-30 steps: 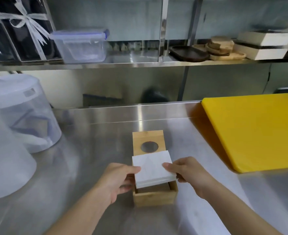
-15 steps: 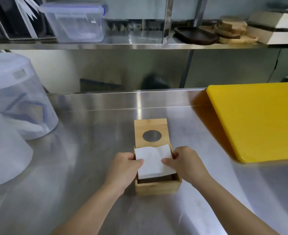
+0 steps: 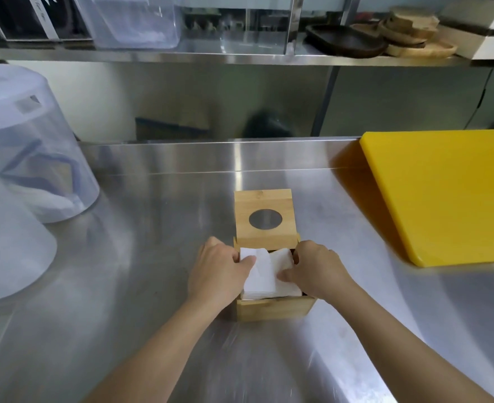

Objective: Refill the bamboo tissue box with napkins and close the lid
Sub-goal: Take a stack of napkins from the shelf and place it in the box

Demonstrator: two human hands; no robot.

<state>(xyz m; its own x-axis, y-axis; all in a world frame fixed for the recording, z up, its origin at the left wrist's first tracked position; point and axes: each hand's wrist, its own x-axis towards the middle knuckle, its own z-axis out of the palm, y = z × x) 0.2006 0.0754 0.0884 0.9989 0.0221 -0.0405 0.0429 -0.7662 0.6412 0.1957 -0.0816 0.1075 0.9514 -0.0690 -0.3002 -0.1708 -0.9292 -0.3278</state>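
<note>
Both hands' fingers (image 3: 247,260) hide the napkins' (image 3: 264,271) sides.

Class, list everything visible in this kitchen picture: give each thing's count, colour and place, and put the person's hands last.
bamboo tissue box: 1, tan, counter centre
lid: 1, tan, open behind box
napkins: 1 stack, white, in box
cutting board: 1, yellow, counter right
plastic covers: 2, translucent, counter left
clear container: 1, shelf left
wooden trays: several, brown, shelf right
left hand: pressing napkins
right hand: pressing napkins
</note>
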